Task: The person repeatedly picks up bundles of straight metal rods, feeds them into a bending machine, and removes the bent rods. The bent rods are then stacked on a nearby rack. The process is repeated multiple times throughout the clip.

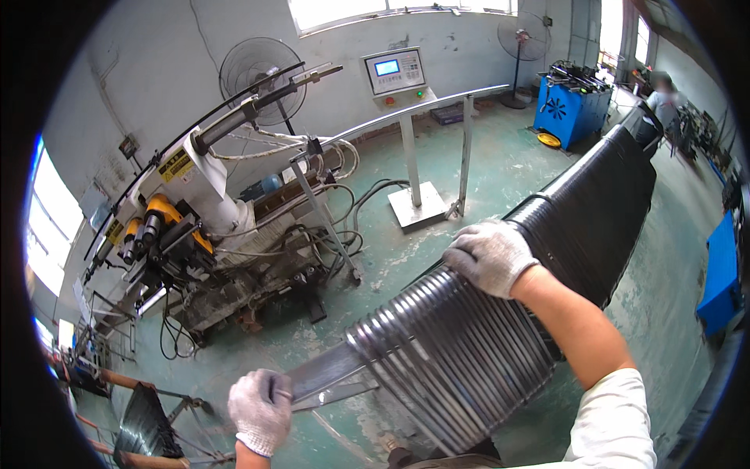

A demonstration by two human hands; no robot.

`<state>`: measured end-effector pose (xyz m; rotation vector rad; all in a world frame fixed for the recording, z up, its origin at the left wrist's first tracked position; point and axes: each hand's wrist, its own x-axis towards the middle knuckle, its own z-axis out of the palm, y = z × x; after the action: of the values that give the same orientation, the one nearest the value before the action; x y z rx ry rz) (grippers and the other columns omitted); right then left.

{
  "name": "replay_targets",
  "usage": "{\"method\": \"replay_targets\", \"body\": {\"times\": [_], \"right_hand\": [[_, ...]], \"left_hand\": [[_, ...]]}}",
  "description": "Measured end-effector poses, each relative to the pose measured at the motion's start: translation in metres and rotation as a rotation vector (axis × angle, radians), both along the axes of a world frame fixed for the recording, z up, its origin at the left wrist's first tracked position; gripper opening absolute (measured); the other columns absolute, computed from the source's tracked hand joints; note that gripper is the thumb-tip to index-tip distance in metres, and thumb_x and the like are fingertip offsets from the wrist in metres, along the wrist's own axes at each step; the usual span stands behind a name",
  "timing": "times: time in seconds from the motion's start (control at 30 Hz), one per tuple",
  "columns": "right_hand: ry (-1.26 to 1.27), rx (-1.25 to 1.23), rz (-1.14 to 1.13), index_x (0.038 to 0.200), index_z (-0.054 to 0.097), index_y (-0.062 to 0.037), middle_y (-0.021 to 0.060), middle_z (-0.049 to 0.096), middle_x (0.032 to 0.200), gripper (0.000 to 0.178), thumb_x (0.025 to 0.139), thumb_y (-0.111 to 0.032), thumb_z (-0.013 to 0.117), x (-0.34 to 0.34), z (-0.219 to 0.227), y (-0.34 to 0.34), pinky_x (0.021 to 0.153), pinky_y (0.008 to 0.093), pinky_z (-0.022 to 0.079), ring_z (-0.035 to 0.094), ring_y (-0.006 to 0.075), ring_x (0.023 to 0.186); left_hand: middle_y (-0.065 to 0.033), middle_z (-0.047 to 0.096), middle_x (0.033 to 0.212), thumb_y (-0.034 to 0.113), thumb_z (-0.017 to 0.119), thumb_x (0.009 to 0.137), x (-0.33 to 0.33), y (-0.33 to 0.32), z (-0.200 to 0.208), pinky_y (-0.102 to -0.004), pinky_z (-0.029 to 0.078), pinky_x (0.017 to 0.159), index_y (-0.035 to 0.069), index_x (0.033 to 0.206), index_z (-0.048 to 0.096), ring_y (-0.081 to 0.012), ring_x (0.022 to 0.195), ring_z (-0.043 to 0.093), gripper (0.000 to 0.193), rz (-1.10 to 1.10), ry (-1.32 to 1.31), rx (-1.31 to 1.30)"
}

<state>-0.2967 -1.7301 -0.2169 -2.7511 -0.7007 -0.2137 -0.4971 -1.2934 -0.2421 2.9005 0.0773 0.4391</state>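
A long stack of dark metal tubes (547, 266) lies side by side, running from the lower middle up to the right. My right hand (489, 255), in a white knit glove, rests on top of the stack near its middle with the fingers curled over the tubes. My left hand (260, 408), also gloved, is closed around the end of one flat grey metal tube (332, 373) that sticks out of the stack's near end, pointing left.
A tube-bending machine (195, 227) with yellow parts, cables and a long arm stands at left. Behind it are a control panel (395, 73) on a post and two fans (260, 78). A blue cabinet (570, 105) and a person (664, 98) are at far right. A rack of curved tubes (144, 422) sits bottom left.
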Motion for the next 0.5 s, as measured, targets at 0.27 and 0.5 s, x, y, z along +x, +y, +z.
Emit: {"method": "replay_targets", "body": {"times": [0.27,0.5], "right_hand": [[-0.052,0.088,-0.091,0.109,0.087,-0.0126,0.0102,0.083,0.120,0.031,0.106,-0.037,0.068,0.002,-0.007,0.011,0.109,0.0458,0.055,0.074,0.0332,0.118],[-0.036,0.155,-0.124,0.100,0.088,-0.0087,0.0124,0.085,0.113,0.023,0.093,-0.030,0.083,0.019,-0.008,0.018,0.105,0.0465,0.059,0.078,0.0335,0.109]], "left_hand": [[-0.0223,0.078,0.097,0.029,0.087,0.085,0.009,0.035,0.046,-0.0524,0.061,0.076,0.003,0.121,0.075,-0.0469,0.088,0.076,0.046,-0.318,0.261,-0.170],[-0.0217,0.073,0.088,0.029,0.085,0.082,0.035,0.043,0.024,-0.0546,0.058,0.070,0.004,0.113,0.076,-0.0466,0.077,0.072,0.041,-0.315,0.301,-0.101]]}}
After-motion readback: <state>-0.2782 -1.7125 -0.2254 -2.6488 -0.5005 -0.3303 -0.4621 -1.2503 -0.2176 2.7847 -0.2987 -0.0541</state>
